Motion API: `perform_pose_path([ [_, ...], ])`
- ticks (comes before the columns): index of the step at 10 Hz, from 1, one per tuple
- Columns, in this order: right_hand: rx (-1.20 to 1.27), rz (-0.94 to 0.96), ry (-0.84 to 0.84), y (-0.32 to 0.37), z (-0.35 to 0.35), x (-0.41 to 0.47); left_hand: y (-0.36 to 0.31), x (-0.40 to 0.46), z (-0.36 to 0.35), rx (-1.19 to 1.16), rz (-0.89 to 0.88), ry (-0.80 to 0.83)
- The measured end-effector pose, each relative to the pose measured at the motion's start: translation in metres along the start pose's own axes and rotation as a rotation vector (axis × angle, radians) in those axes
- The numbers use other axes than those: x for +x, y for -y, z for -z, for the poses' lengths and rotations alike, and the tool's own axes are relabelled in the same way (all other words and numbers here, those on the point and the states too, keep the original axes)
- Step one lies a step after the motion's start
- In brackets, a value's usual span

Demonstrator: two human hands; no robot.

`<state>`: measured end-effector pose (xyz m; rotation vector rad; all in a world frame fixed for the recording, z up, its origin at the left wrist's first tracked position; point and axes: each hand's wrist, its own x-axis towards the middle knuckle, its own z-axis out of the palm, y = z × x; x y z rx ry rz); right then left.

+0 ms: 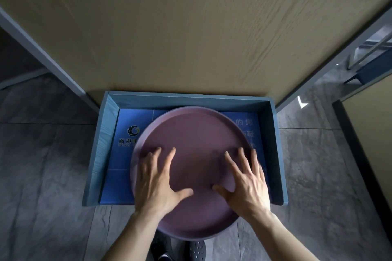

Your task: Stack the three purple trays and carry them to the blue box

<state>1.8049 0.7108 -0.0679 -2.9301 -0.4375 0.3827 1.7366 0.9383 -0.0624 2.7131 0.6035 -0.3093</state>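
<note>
A round purple tray (pixel 191 131) lies in the blue box (pixel 273 154) on the floor, its near edge sticking out past the box's open front. Only the top tray shows; any trays beneath it are hidden. My left hand (pixel 157 182) rests flat on the tray's left part with fingers spread. Over on the tray's right part, my right hand (pixel 246 184) lies flat too, fingers apart. Neither hand grips anything.
The box stands against a tall wood-grain panel (pixel 191 27) with grey frame edges. Grey stone floor tiles (pixel 42 165) surround the box. My dark shoes (pixel 197 250) show below the tray. Another panel (pixel 373 133) stands at the right.
</note>
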Motion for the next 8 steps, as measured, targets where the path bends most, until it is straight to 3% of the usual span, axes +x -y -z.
perform_pose_path([
  [1,-0.06,0.025,0.099,-0.002,-0.005,0.002,-0.005,-0.003,-0.012,0.02,-0.023,0.104],
  [4,-0.07,0.034,0.129,-0.007,-0.01,0.003,-0.002,-0.004,-0.021,0.056,-0.039,0.036],
  [8,-0.136,0.022,0.223,0.01,0.034,0.004,-0.026,-0.011,0.021,0.159,-0.069,0.107],
])
